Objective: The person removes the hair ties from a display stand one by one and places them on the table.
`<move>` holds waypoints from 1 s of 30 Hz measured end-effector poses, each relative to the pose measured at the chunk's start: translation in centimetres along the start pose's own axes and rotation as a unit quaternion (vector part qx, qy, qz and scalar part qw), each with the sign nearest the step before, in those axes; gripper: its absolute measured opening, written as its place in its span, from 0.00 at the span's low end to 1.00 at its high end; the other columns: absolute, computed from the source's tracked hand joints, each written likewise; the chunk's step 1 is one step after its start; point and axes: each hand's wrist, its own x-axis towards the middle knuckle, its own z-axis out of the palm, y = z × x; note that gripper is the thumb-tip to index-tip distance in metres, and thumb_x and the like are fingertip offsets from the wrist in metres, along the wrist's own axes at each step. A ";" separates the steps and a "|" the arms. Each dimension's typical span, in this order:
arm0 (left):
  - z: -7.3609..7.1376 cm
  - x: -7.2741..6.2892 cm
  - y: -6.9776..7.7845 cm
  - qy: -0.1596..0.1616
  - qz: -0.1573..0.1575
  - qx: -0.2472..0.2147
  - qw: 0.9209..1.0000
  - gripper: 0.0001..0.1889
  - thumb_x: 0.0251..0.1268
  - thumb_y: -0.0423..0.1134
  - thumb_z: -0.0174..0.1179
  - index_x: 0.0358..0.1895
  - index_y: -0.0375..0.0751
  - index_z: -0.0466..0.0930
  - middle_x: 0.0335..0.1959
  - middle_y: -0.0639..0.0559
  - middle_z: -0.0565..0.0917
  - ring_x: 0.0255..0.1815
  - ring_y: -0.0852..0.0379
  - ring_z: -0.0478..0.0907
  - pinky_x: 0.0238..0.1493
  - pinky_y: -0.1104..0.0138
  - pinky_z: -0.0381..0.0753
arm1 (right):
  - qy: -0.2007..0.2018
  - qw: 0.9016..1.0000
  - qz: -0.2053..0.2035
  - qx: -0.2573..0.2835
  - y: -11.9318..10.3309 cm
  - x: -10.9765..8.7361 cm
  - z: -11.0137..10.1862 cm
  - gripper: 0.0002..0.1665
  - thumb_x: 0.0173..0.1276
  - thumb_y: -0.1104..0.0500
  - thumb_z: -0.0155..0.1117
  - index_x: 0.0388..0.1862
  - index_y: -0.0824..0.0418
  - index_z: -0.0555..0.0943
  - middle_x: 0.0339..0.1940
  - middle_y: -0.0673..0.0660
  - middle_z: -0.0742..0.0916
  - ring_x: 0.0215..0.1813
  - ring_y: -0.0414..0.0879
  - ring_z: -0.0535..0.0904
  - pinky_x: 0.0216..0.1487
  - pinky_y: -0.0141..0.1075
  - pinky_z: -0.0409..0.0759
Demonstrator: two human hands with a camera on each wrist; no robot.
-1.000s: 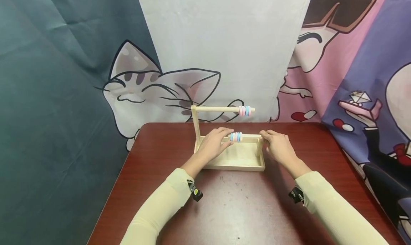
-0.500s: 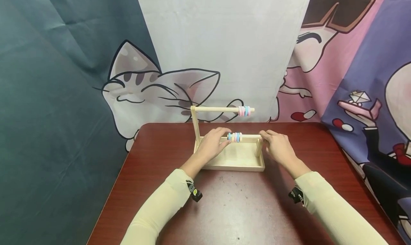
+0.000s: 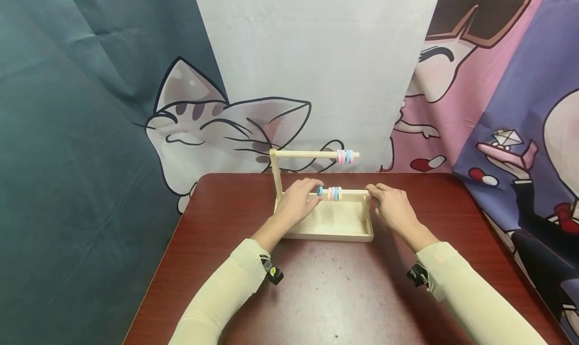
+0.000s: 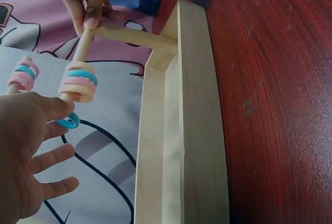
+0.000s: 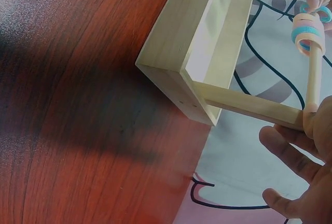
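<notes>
My left hand [image 3: 294, 201] pinches a blue ring [image 4: 72, 122] between thumb and fingers, at the free left end of the lower wooden rod [image 3: 354, 191]. The ring stands apart from several pink, blue and cream rings [image 3: 334, 193] grouped farther right on that rod. At the rod's other end, my right hand [image 3: 392, 204] holds the joint with its short post [image 5: 249, 108], thumb and fingers right at the rod tip. Both rods belong to one wooden stand with a shallow tray base [image 3: 332, 237].
Above and behind runs the upper rod [image 3: 307, 154], carried by a tall post [image 3: 276, 174], with pink and blue rings [image 3: 345, 157] near its right end. The stand sits on a reddish-brown table [image 3: 312, 294] before a cartoon-printed cloth [image 3: 316, 58].
My left hand has slid the blue ring leftward along the lower rod, opening a gap from the other rings there. The right hand keeps its place at the rod's right end.
</notes>
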 end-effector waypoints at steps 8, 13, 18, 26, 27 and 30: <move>-0.5 -0.6 -0.3 0.025 0.013 -0.001 1.000 0.19 0.78 0.44 0.71 0.67 0.49 0.85 0.61 0.51 0.87 0.60 0.48 0.85 0.64 0.55 0.84 | -0.003 1.000 0.005 -0.001 0.1 0.0 0.0 0.09 0.74 0.71 0.67 0.46 0.58 0.86 0.33 0.57 0.87 0.32 0.60 0.86 0.36 0.65 0.82; -0.9 -1.5 -0.6 0.018 0.001 0.012 1.000 0.20 0.79 0.48 0.70 0.68 0.51 0.86 0.59 0.52 0.87 0.60 0.50 0.85 0.60 0.55 0.86 | 0.000 1.000 0.003 0.000 0.0 0.0 0.0 0.09 0.74 0.71 0.67 0.45 0.58 0.85 0.33 0.57 0.87 0.32 0.59 0.86 0.36 0.64 0.82; -1.2 -2.5 -0.9 0.006 -0.015 0.011 1.000 0.21 0.78 0.50 0.69 0.68 0.52 0.86 0.58 0.53 0.86 0.58 0.51 0.84 0.53 0.55 0.87 | -0.006 1.000 0.008 0.002 -0.1 -0.2 0.0 0.09 0.75 0.71 0.67 0.46 0.58 0.86 0.34 0.57 0.88 0.32 0.60 0.87 0.37 0.65 0.83; -1.4 -4.3 -1.7 -0.013 -0.008 0.029 0.999 0.21 0.76 0.54 0.70 0.64 0.50 0.88 0.53 0.54 0.83 0.54 0.53 0.82 0.52 0.57 0.87 | -0.024 0.999 0.021 -0.001 0.0 -0.3 -0.1 0.10 0.76 0.70 0.66 0.49 0.57 0.85 0.37 0.57 0.89 0.37 0.62 0.89 0.42 0.69 0.83; -1.4 -4.6 -1.9 -0.014 -0.003 0.031 0.999 0.21 0.75 0.54 0.71 0.63 0.50 0.88 0.53 0.54 0.84 0.54 0.53 0.82 0.52 0.57 0.87 | -0.023 1.000 0.021 0.000 0.0 -0.3 -0.1 0.10 0.75 0.70 0.66 0.48 0.57 0.85 0.37 0.57 0.89 0.36 0.62 0.89 0.41 0.68 0.83; -1.5 -5.4 -2.2 -0.017 0.014 0.043 0.999 0.21 0.73 0.55 0.73 0.60 0.50 0.89 0.53 0.54 0.84 0.54 0.54 0.83 0.52 0.57 0.87 | -0.015 1.000 0.014 0.000 0.0 -0.2 -0.1 0.10 0.75 0.70 0.67 0.48 0.57 0.85 0.36 0.57 0.89 0.34 0.61 0.88 0.39 0.67 0.83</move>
